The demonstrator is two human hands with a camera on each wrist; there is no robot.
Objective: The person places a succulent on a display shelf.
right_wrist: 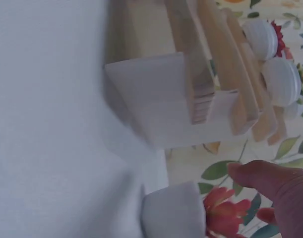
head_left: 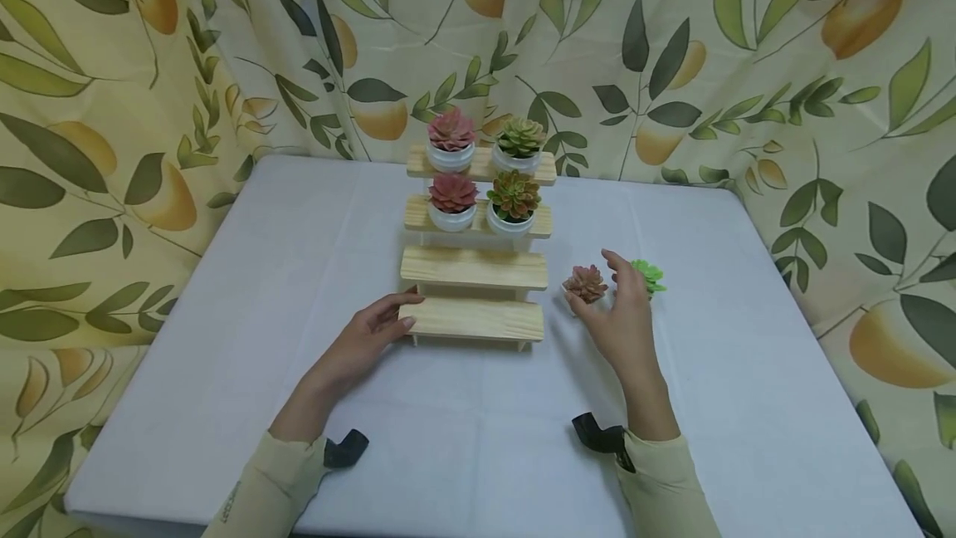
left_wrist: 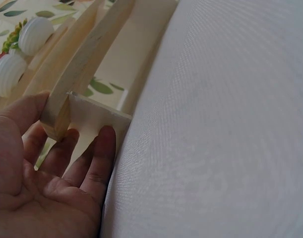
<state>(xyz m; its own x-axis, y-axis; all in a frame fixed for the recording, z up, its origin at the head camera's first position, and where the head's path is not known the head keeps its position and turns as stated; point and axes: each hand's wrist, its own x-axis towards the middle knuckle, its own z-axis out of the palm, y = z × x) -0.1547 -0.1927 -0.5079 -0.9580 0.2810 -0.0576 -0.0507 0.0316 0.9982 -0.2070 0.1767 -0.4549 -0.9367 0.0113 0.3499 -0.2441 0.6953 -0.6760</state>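
A wooden tiered plant stand (head_left: 474, 268) stands on the table. My left hand (head_left: 369, 332) grips the left end of its lowest shelf (left_wrist: 56, 119); in the left wrist view the thumb lies over the board and fingers reach below it. To the right of the stand, my right hand (head_left: 621, 310) hovers with thumb and fingers spread around a potted reddish succulent (head_left: 586, 282). In the right wrist view, that succulent's white pot (right_wrist: 173, 210) stands on the cloth, apart from the visible thumb. A bright green succulent (head_left: 648, 276) sits just beyond the hand, partly hidden.
On the two upper shelves stand a pink succulent (head_left: 451, 129), a pale green one (head_left: 521, 138), a dark red one (head_left: 453, 193) and a green-orange one (head_left: 514, 194), all in white pots. White cloth (head_left: 463, 447) covers the table; a leaf-patterned curtain (head_left: 523, 48) hangs behind.
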